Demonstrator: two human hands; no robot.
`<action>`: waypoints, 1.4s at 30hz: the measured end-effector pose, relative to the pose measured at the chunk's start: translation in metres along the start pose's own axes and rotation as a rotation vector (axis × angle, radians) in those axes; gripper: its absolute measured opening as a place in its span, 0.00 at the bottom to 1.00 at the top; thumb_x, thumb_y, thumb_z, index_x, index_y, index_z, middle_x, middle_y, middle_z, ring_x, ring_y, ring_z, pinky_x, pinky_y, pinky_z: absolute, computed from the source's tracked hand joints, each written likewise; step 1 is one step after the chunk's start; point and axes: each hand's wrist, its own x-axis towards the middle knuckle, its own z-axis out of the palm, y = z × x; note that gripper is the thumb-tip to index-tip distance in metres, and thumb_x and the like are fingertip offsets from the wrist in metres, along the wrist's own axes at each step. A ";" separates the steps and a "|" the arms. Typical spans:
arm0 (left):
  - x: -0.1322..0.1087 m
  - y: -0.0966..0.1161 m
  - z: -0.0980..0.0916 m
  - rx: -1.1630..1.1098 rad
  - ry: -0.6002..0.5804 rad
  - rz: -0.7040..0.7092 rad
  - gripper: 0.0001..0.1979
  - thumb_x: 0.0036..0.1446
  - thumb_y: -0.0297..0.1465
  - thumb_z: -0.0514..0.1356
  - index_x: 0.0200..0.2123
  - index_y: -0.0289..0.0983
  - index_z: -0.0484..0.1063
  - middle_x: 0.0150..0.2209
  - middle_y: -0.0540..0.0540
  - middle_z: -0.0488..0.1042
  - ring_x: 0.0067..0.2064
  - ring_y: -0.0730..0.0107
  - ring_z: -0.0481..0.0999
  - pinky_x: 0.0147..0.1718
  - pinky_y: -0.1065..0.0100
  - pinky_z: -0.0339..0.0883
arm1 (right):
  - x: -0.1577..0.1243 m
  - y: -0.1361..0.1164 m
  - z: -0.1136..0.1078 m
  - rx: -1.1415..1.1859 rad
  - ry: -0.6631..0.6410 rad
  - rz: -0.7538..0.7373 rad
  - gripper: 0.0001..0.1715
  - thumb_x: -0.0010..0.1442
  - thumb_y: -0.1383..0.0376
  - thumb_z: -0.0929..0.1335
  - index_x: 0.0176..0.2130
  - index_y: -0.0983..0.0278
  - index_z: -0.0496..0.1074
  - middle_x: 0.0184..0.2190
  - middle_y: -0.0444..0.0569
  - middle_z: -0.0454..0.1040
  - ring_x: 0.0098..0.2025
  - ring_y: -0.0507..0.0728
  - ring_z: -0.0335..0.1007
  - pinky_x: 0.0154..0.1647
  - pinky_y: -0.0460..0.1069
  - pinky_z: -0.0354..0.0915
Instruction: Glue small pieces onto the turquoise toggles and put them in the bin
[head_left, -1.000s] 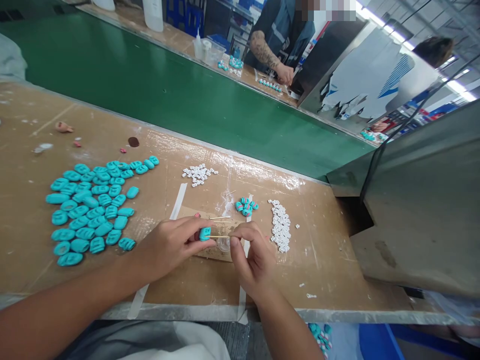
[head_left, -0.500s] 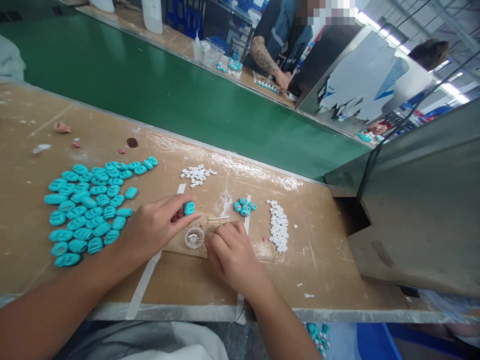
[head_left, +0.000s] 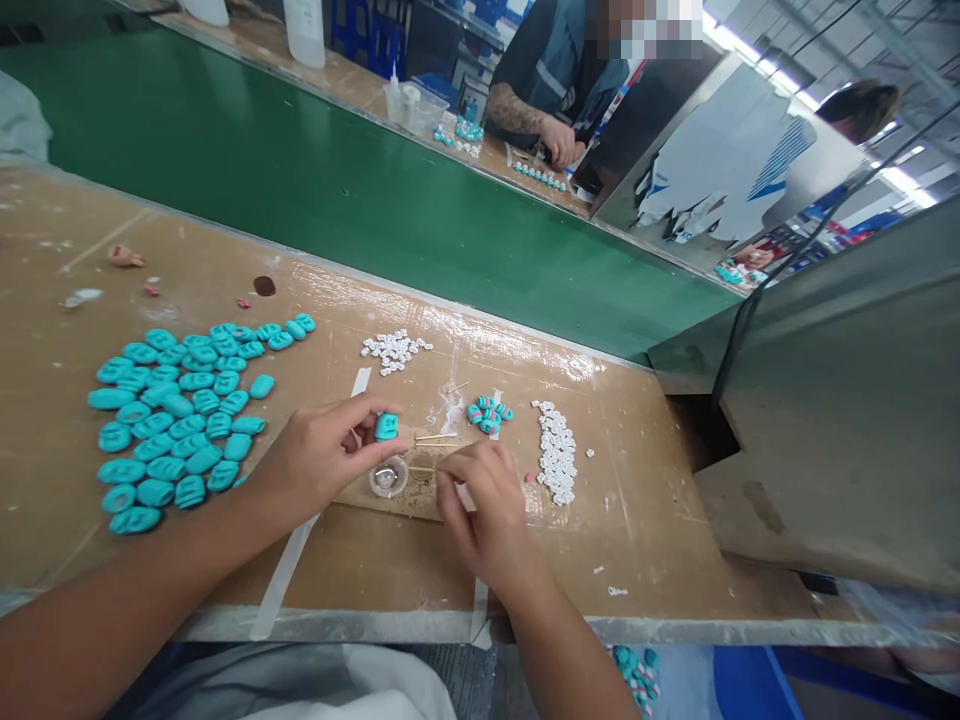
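Note:
My left hand [head_left: 319, 450] pinches a small turquoise molded piece [head_left: 386, 427] between thumb and fingertips, with dark grooves on its near face. Just below it, a small clear round cup [head_left: 388, 490] with something clear inside rests on a brown board [head_left: 397, 505]. My right hand [head_left: 487, 505] is closed around one end of a thin stick [head_left: 422, 469], whose tip points left toward the cup. More thin sticks [head_left: 436, 436] lie on the board behind it. Near my right hand sits a cluster of turquoise pieces with pink and white parts [head_left: 489, 413].
Many turquoise pieces [head_left: 176, 435] spread over the table's left. Small white parts lie in a back pile [head_left: 394, 350] and a right-hand pile [head_left: 557, 455]. A green belt [head_left: 337, 190] runs behind; a co-worker [head_left: 555, 90] works beyond it. A metal housing [head_left: 840, 400] stands right.
My right hand has moved right, away from the cup, showing the thin stick. My left hand has shifted the turquoise piece slightly right and down. The co-worker's hands have moved.

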 end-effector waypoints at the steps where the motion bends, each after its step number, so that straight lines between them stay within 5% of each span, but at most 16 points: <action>1: -0.001 0.002 0.001 -0.053 -0.029 -0.051 0.13 0.54 0.42 0.66 0.38 0.39 0.76 0.24 0.54 0.72 0.23 0.73 0.71 0.24 0.73 0.67 | -0.002 0.000 0.000 0.063 0.098 0.062 0.08 0.65 0.73 0.62 0.39 0.62 0.67 0.31 0.47 0.69 0.34 0.55 0.66 0.37 0.52 0.62; 4: -0.004 0.005 0.004 -0.225 -0.127 -0.179 0.15 0.49 0.40 0.68 0.38 0.38 0.76 0.26 0.53 0.74 0.24 0.71 0.73 0.24 0.72 0.68 | -0.005 -0.001 0.001 0.204 0.351 0.166 0.08 0.65 0.72 0.62 0.38 0.61 0.67 0.31 0.47 0.69 0.35 0.55 0.67 0.36 0.52 0.64; 6: -0.006 0.006 0.007 -0.334 -0.182 -0.222 0.17 0.48 0.41 0.69 0.38 0.38 0.76 0.27 0.52 0.76 0.25 0.70 0.74 0.24 0.71 0.69 | -0.006 -0.002 0.002 0.245 0.384 0.158 0.08 0.66 0.71 0.62 0.39 0.60 0.67 0.31 0.46 0.69 0.35 0.55 0.68 0.36 0.52 0.65; 24: -0.007 0.010 0.006 -0.375 -0.257 -0.268 0.17 0.47 0.42 0.70 0.39 0.40 0.77 0.30 0.52 0.75 0.30 0.70 0.74 0.30 0.71 0.71 | 0.001 -0.007 0.001 0.131 0.251 -0.031 0.11 0.62 0.76 0.63 0.41 0.61 0.67 0.30 0.46 0.68 0.32 0.54 0.66 0.34 0.51 0.65; 42: -0.008 0.010 0.007 -0.388 -0.244 -0.278 0.17 0.47 0.42 0.70 0.39 0.40 0.77 0.29 0.53 0.75 0.30 0.69 0.74 0.31 0.71 0.71 | 0.001 -0.008 0.000 0.109 0.219 -0.033 0.11 0.62 0.76 0.62 0.41 0.61 0.66 0.30 0.45 0.67 0.32 0.53 0.65 0.35 0.52 0.64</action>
